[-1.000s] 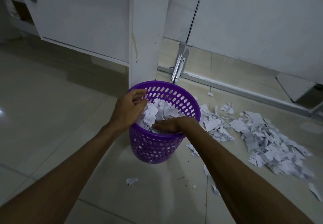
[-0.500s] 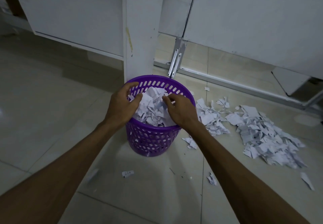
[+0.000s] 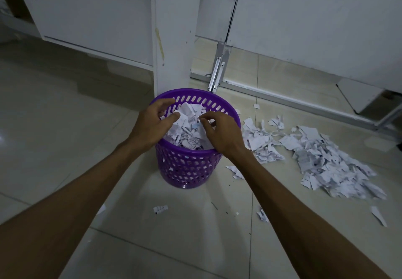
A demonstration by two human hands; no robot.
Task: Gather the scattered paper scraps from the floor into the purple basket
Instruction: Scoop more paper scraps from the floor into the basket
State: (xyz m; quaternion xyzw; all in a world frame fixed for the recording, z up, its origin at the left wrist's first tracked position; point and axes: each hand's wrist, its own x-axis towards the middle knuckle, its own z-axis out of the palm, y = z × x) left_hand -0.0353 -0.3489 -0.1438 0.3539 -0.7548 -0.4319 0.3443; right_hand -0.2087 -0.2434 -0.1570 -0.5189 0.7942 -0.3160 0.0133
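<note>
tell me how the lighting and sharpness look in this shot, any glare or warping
Head view: dim, bluish light with a soft shadow behind the purple basket; a small glare spot on the floor tiles at the left edge; the wide lens bows the white panel; the paper pile at right looks slightly smeared.

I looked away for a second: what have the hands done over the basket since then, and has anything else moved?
The right hand has lifted off the near rim and now hovers over the scraps in the purple basket, fingers curled. The left hand has risen slightly, loosely open over the heap of paper. Neither visibly holds anything. The basket, the floor piles and the stray scrap stayed put.
</note>
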